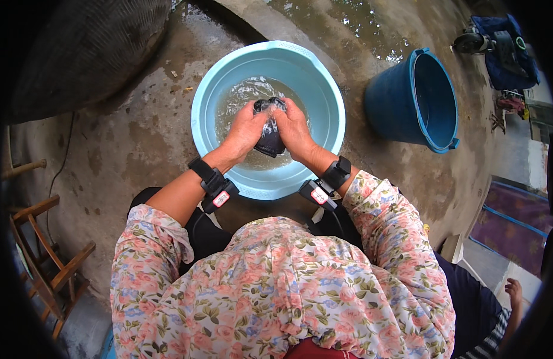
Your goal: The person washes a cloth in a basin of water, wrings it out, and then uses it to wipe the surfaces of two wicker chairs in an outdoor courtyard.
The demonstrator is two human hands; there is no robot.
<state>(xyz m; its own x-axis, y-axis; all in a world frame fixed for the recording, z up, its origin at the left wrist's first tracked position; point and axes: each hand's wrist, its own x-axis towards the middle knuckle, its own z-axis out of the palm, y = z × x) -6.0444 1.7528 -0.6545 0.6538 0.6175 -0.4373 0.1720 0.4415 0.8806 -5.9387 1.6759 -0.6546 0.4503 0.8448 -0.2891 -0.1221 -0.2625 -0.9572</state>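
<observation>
A light-blue plastic basin [323,85] stands on the ground before me, holding cloudy water [240,92]. Both my hands grip a wet, dark cloth [270,141] over the middle of the basin. My left hand [246,130] has it from the left side and my right hand [296,128] from the right, with the thumbs almost meeting on top. The cloth's lower end hangs between the palms. Fingers curled under the fabric are hidden. Each wrist wears a black strap with a small box.
Right of the basin, a blue bucket [393,101] leans or lies tilted on the wet concrete floor [137,152]. A wooden chair-like frame [52,264] is at lower left, a large dark ribbed object [92,54] at upper left. Another person's hand [513,291] shows at lower right.
</observation>
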